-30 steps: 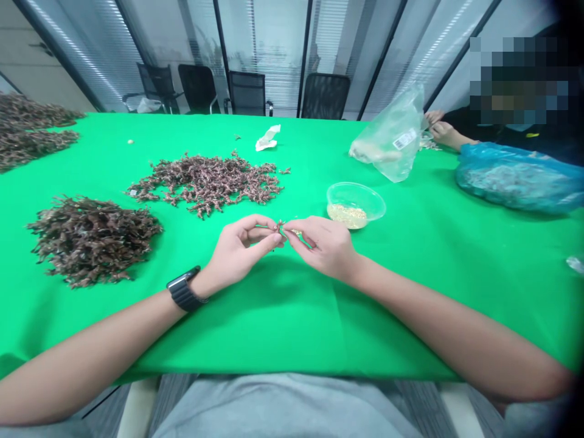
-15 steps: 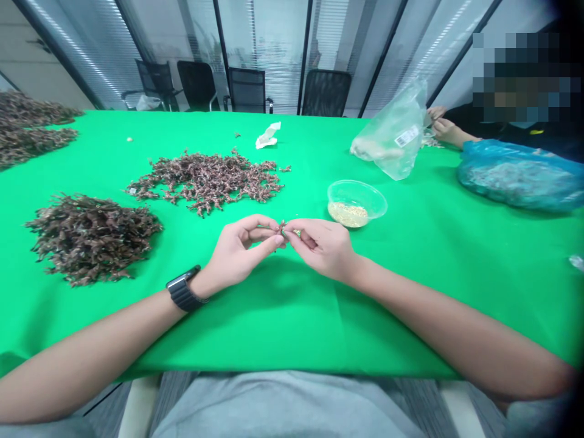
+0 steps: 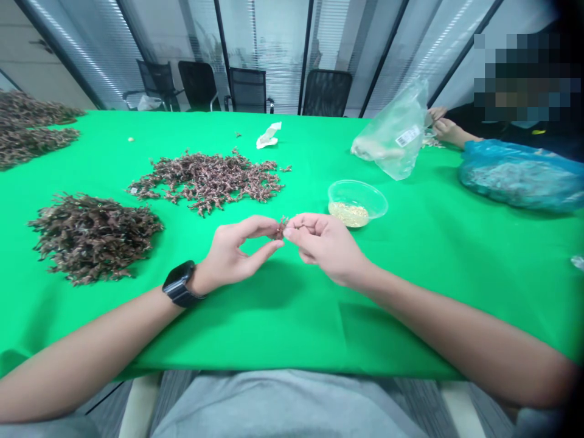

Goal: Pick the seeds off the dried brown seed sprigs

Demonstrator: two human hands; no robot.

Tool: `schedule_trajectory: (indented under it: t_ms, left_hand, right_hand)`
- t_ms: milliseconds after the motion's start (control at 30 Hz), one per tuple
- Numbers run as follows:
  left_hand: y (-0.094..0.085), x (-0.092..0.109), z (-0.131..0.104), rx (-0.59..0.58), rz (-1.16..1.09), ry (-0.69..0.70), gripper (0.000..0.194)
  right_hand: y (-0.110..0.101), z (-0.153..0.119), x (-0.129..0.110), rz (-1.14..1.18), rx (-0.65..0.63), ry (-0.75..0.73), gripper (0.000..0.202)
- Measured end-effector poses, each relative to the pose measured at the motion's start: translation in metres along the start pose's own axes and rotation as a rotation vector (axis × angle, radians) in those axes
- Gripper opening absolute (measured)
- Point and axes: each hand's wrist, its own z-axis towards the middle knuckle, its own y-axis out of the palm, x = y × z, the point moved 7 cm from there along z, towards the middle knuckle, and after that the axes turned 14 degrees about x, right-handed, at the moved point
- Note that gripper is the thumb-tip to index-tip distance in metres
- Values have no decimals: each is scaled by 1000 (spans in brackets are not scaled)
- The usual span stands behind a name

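Note:
Between my fingertips is a small, knobbly brown dried sprig [image 3: 280, 231]. My left hand [image 3: 244, 249], with a dark watch on its wrist, grips it between thumb and fingers. From the other side my right hand [image 3: 326, 246] pinches at the same sprig, its fingers curled and partly hiding it. Just beyond my right hand stands a clear plastic bowl [image 3: 358, 198] with pale yellowish bits in the bottom. A spread pile of similar brown sprigs [image 3: 214, 179] lies past my left hand. Nearer on the left is a taller, darker heap of sprigs [image 3: 95, 237].
A green cloth [image 3: 283, 334] covers the table. More brown pieces [image 3: 31, 131] lie at the far left. White crumpled paper [image 3: 269, 135], a clear bag with a label [image 3: 392, 134] and a full blue bag [image 3: 520, 176] lie beyond. A co-worker's hands [image 3: 444, 128] work at the right.
My right hand has turned and shifted slightly, its fingers curling upward. The left thumb has moved a little lower, widening the gap to the fingers. The sprig remains between the hands.

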Motion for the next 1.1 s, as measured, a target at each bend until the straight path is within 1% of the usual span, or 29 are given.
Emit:
schedule_trajectory:
  t_ms: [100,167,233,267,300,333,367,467,500,567,633,733,833,933,1033,1100]
  left_hand:
    - [-3,5,2,-20,64,80,24]
    - [-5,7,3,-24,70,84,23]
    - [-7,7,3,-5,42,49,25]
    - [-8,6,2,16,15,17,27]
    - [-8,5,2,40,-23,-23,29]
    - [-8,3,1,60,-70,-72,29]
    - [-7,1,1,72,-126,-126,30]
    - [-2,-5,-1,71,-292,-261,30]
    - [0,-6,-2,68,-331,-286,29]
    - [2,-7,-2,66,-374,-315,29]
    - [3,-8,-3,66,-382,-332,29]
    - [4,-7,-3,62,-380,-333,29]
    - [5,-6,-4,51,-377,-331,29]
    - [5,-7,-5,53,-363,-338,32]
    - [4,-7,-5,59,-332,-317,33]
    - [2,-6,-4,69,-290,-278,33]
  right_hand:
    - [4,0,0,89,-109,200,37]
    - [6,-1,-1,97,-180,280,37]
    - [6,-1,-2,80,-208,280,36]
    - [5,0,-4,57,-198,242,36]
    - [3,2,-7,20,-169,174,36]
    - [0,3,-10,-34,-121,73,34]
    - [-4,4,-16,-107,-55,-59,32]
    - [-12,-5,-37,-385,158,-556,20]
    - [-12,-11,-42,-472,199,-710,16]
    - [-8,-21,-47,-607,215,-950,14]
    - [-5,-27,-46,-691,196,-1102,14]
    - [-3,-31,-44,-746,192,-1227,14]
    - [-3,-31,-43,-750,190,-1257,13]
    - [-2,-29,-42,-740,173,-1208,13]
    - [-1,-27,-42,-690,185,-1075,12]
    - [-2,-24,-41,-615,204,-907,11]
